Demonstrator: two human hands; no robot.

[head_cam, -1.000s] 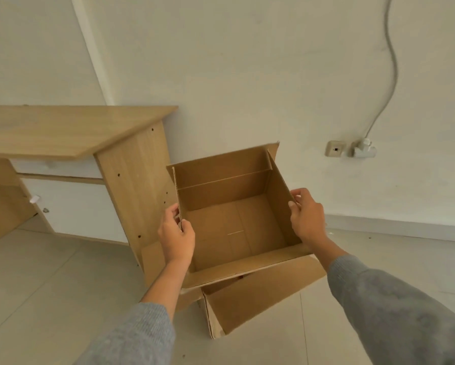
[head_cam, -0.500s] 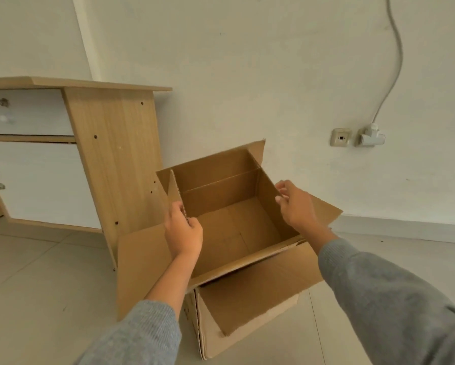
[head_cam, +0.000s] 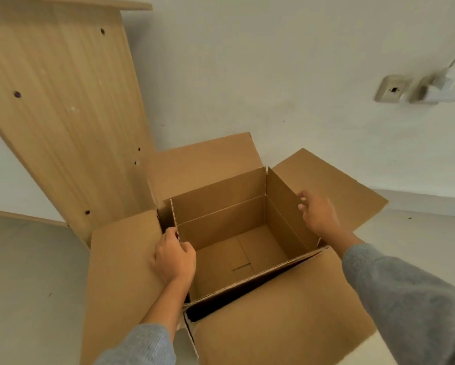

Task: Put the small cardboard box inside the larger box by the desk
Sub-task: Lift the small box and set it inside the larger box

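Observation:
The small cardboard box [head_cam: 237,248], open-topped and empty, sits down inside the mouth of the larger cardboard box [head_cam: 281,320], whose four flaps spread outward. My left hand [head_cam: 174,259] pinches the small box's left wall at its top edge. My right hand [head_cam: 318,214] grips the top edge of its right wall. A dark gap shows between the small box's near wall and the larger box's near side. The larger box stands on the floor right beside the desk's wooden side panel [head_cam: 63,106].
The white wall is close behind the boxes. A wall socket with a white plug [head_cam: 416,90] and cable sits at upper right. Pale tiled floor [head_cam: 29,280] lies to the left and right of the boxes.
Both hands have lowered the small box down into the larger box, and my head has come closer and lower. The larger box's flaps now spread around the small one.

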